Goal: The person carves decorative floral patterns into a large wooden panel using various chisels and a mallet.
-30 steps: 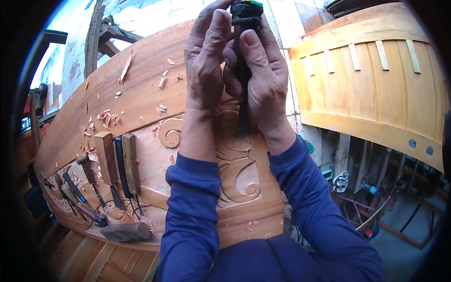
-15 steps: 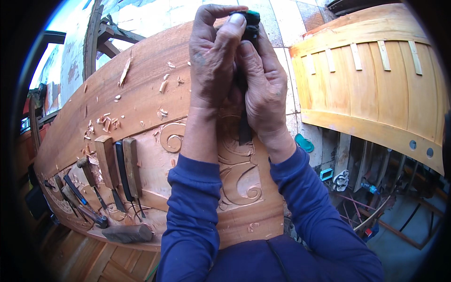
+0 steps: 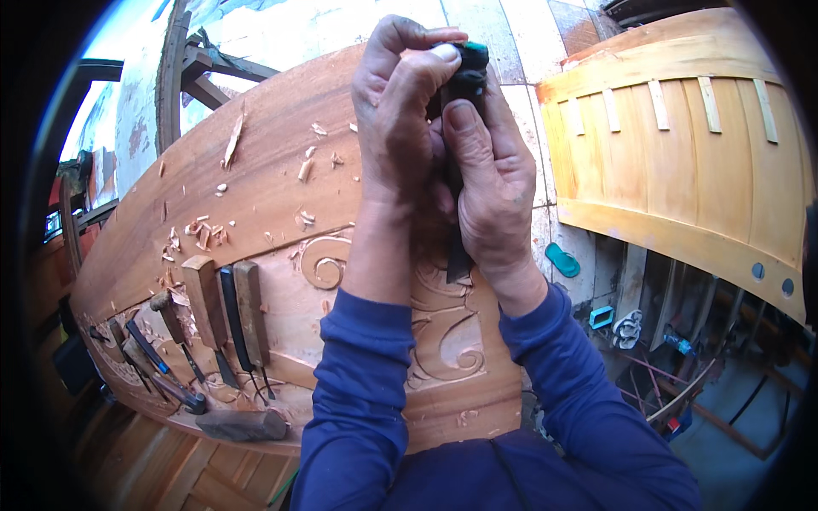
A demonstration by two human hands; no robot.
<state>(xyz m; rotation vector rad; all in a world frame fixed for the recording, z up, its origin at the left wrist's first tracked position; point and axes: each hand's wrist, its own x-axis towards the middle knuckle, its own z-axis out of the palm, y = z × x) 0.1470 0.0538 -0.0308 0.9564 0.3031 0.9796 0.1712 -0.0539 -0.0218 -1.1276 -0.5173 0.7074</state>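
Observation:
High in front of me, my left hand [image 3: 396, 119] is closed round the black upper end of a dark chisel-like tool [image 3: 460, 260], its thumb pressed on top. A bit of green shows at that end. My right hand [image 3: 494, 187] wraps the same tool lower down, thumb along it. The flat lower end points back toward me, over the carved scrolls of a wooden panel [image 3: 290, 187]. Much of the shaft is hidden by my fingers. Raised spiral carving [image 3: 447, 349] lies between my forearms.
On the panel's left stand several wooden-handled carving tools [image 3: 204, 298], a hammer [image 3: 181, 393] and a dark wooden block [image 3: 243, 425]. Shavings [image 3: 204, 230] lie scattered. At the right are a slatted wooden panel [image 3: 673, 162], a green slipper [image 3: 562, 260] and a metal frame [image 3: 724, 426].
Both hands, still holding the tool, appear slightly farther right and lower. The whole scene has also shifted a little right in the picture. The grip looks much the same.

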